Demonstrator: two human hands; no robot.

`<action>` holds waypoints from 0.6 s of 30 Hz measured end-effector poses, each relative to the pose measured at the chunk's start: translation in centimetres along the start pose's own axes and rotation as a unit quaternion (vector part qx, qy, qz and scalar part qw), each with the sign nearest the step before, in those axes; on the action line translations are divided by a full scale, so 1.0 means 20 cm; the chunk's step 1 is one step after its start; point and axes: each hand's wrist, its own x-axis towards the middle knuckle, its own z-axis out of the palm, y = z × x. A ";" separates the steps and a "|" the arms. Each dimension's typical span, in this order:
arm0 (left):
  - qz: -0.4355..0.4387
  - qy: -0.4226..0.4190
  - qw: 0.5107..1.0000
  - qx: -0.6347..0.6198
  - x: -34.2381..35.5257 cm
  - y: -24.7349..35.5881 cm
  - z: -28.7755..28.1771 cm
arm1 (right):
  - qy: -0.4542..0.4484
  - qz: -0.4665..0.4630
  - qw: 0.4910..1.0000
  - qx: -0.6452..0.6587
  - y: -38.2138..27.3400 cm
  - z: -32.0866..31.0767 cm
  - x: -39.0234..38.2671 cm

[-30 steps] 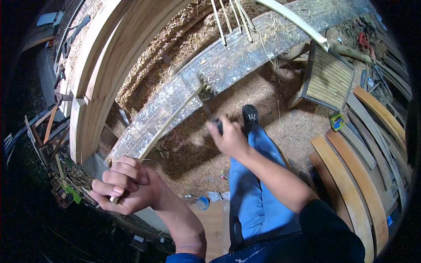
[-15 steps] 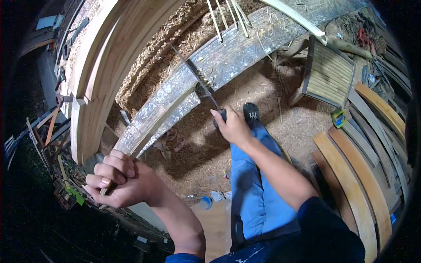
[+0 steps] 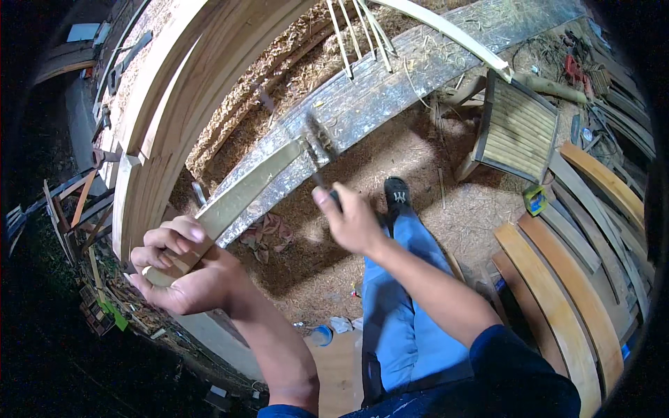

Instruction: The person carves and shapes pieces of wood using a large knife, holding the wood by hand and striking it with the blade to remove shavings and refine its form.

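Fingers [image 3: 166, 238] closed: flat wooden slat [image 3: 252, 184] gripped by left hand [image 3: 198, 284], tip over paint-flecked plank [image 3: 380, 101]; black-handled bladed tool [image 3: 336, 198] gripped by right hand [image 3: 354, 226] beside plank. Blade could be deflected if slat gets twisted.

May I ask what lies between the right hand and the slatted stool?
The head view shows a dark shoe, a thin stick and littered floor.

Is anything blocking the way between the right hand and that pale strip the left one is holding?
Only the dark-handled tool held in the right hand; nothing else visible stands between it and the far end of the pale strip. The blade is blurred, so I can't tell whether it touches the strip.
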 end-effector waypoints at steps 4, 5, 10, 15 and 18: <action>0.001 0.043 0.999 0.003 0.00 -0.03 0.06 | -0.111 -0.046 0.993 0.019 -0.30 0.09 -0.07; 0.001 0.043 0.999 0.003 0.01 -0.02 0.06 | -0.117 -0.083 0.989 0.025 -0.35 0.11 -0.09; 0.016 0.095 0.994 0.059 0.01 -0.01 0.08 | -0.090 -0.132 0.987 -0.033 -0.20 0.18 -0.15; 0.004 0.142 0.989 0.037 0.07 -0.04 0.02 | -0.022 0.043 0.993 -0.104 0.18 0.04 -0.03; 0.008 0.157 0.987 0.031 0.05 -0.03 0.02 | -0.040 0.032 0.995 -0.080 0.00 0.11 -0.08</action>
